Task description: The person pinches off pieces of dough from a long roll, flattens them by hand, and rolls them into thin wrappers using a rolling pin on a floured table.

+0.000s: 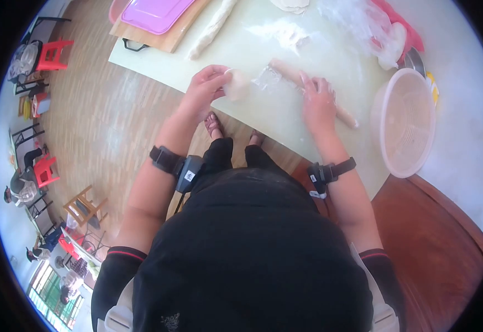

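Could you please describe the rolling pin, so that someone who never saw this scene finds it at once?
On the pale table, look just left of the round plastic basket. There the person's right hand lies over a slim tan rolling pin. Unlike the paler dough roll, this straight stick has a hand across its middle.

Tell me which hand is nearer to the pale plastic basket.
Right. The right hand is on the rolling pin, a short way left of the basket in the view. The left hand is farther left, holding a thin dough piece.
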Demonstrator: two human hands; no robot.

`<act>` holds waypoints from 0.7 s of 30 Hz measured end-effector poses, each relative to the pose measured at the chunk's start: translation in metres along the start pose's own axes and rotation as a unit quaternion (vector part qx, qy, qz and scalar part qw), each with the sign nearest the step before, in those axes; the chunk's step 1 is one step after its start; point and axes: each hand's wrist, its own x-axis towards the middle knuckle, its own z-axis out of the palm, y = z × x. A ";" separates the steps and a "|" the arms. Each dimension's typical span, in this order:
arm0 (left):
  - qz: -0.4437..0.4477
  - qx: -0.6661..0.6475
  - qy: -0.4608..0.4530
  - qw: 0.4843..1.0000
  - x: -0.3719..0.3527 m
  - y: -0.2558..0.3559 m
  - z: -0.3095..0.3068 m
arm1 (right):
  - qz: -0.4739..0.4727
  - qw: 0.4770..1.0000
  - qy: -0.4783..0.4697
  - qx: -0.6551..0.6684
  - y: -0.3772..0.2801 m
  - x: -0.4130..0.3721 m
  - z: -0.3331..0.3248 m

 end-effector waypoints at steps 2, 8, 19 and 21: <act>-0.003 0.016 -0.012 1.000 0.009 -0.002 0.019 | 0.033 0.998 0.026 0.048 0.006 0.003 0.001; 0.022 0.019 0.014 0.999 0.031 -0.031 0.047 | 0.052 0.998 0.035 0.007 0.021 -0.003 0.010; 0.136 0.285 0.056 0.947 0.018 -0.050 0.052 | 0.026 0.996 0.084 -0.012 0.028 -0.004 0.018; 0.219 0.388 0.074 0.892 0.009 -0.051 0.051 | 0.020 0.997 0.078 -0.008 0.030 -0.005 0.016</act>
